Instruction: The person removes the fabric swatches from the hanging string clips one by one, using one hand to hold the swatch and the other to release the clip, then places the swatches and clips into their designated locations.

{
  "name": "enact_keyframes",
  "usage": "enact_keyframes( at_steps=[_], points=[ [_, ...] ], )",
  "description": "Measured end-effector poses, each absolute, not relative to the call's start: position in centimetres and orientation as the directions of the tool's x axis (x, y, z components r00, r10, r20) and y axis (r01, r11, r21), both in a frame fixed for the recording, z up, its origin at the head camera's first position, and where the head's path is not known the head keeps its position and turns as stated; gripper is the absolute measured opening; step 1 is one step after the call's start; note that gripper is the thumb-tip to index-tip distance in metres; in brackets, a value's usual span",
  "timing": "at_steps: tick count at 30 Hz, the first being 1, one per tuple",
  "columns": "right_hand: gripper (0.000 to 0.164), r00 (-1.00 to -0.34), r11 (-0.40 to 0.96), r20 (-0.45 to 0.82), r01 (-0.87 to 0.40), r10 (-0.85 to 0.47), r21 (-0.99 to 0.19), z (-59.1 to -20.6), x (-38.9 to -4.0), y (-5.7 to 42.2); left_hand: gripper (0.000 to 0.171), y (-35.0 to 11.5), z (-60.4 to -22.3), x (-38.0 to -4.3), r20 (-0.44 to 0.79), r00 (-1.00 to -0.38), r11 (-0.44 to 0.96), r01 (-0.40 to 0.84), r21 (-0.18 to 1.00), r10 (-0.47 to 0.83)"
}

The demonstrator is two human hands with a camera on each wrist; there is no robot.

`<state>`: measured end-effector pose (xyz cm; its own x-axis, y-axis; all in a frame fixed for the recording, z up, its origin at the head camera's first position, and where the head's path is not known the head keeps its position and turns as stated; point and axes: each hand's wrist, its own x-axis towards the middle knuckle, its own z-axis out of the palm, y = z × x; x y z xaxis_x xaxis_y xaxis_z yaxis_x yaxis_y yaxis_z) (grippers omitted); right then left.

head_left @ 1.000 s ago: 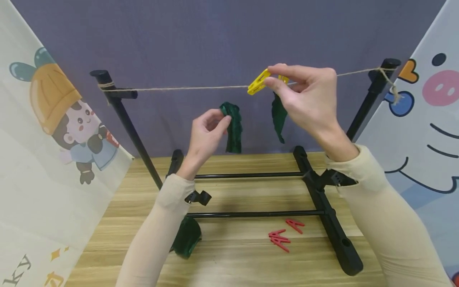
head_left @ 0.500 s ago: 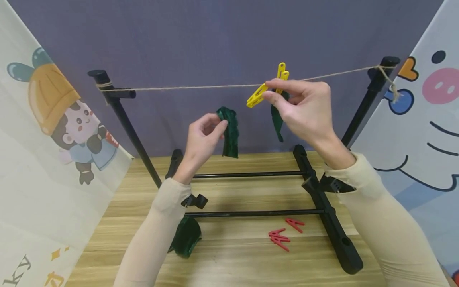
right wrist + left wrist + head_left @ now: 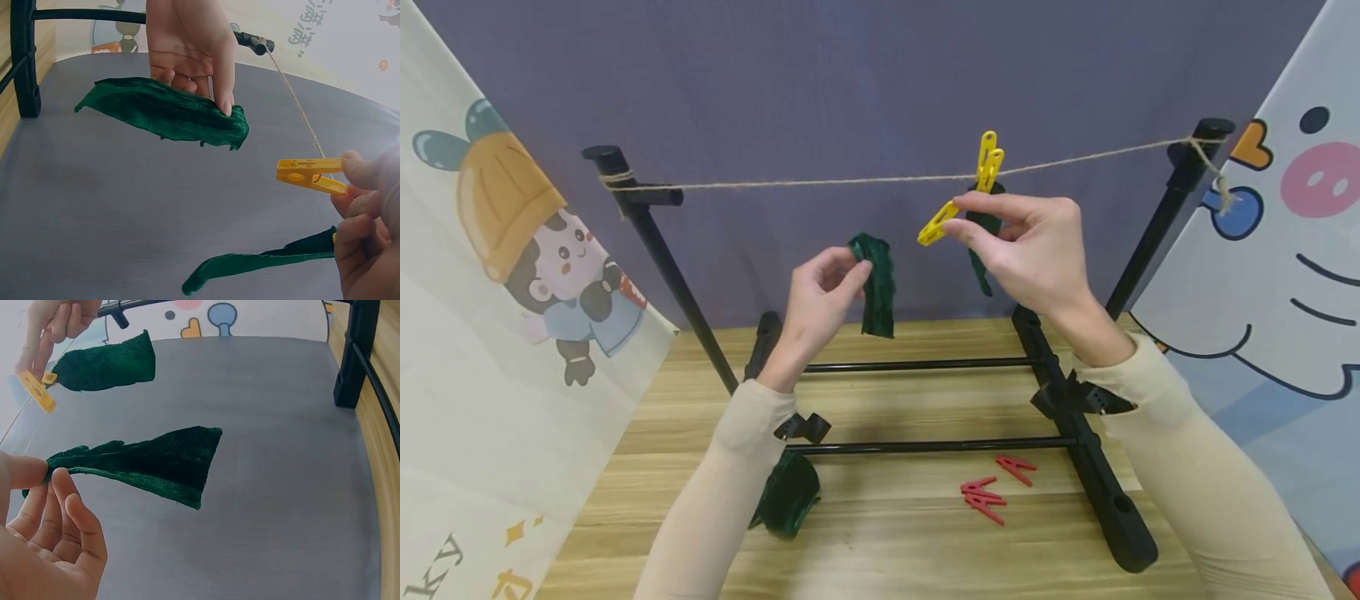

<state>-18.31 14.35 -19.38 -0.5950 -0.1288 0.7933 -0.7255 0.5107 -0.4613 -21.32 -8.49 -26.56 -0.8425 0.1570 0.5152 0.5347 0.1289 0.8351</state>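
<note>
Between thumb and fingers my left hand (image 3: pixel 822 296) pinches the top of a dark green velvety cloth (image 3: pixel 878 292), which hangs below the string. In the left wrist view this cloth (image 3: pixel 144 462) flares out from the pinch. My right hand (image 3: pixel 1033 250) pinches a yellow clothespin (image 3: pixel 937 223) by its handle end, its nose pointing left and down. A second yellow clothespin (image 3: pixel 990 160) clips another green cloth (image 3: pixel 981 271) to the string (image 3: pixel 820 182); my right hand partly covers that cloth. The right wrist view shows the held clothespin (image 3: pixel 306 174) apart from both cloths.
The string runs between two black posts (image 3: pixel 658 242) of a rack. Black crossbars (image 3: pixel 925 447) span its base on the wooden table (image 3: pixel 880 550). Several red clothespins (image 3: pixel 983 500) lie at front right, and a green cloth bundle (image 3: pixel 790 493) sits by my left forearm.
My right hand has come down from the string with the yellow clothespin, uncovering the clipped one. My left hand has lowered slightly and shifted left with the green cloth.
</note>
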Motion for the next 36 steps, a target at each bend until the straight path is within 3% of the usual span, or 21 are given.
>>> enact_keyframes(
  at_steps=[16,23,36],
  points=[
    [0.022,-0.612,0.521,0.776,-0.718,-0.155,-0.462,-21.6,-18.4,14.9,0.021,-9.2,-27.7,-21.0,0.437,-0.887,0.134,0.456,0.88,0.148],
    [0.021,-0.633,0.53,0.76,-0.699,-0.148,-0.48,-22.4,-18.5,15.2,0.023,-10.1,-30.2,-22.7,0.425,-0.895,0.085,0.438,0.895,0.138],
    [0.022,-0.636,0.514,0.749,-0.712,-0.183,-0.478,-24.8,-18.4,15.5,0.027,-11.3,-31.8,-22.1,0.388,-0.914,0.075,0.398,0.914,0.124]
  ],
)
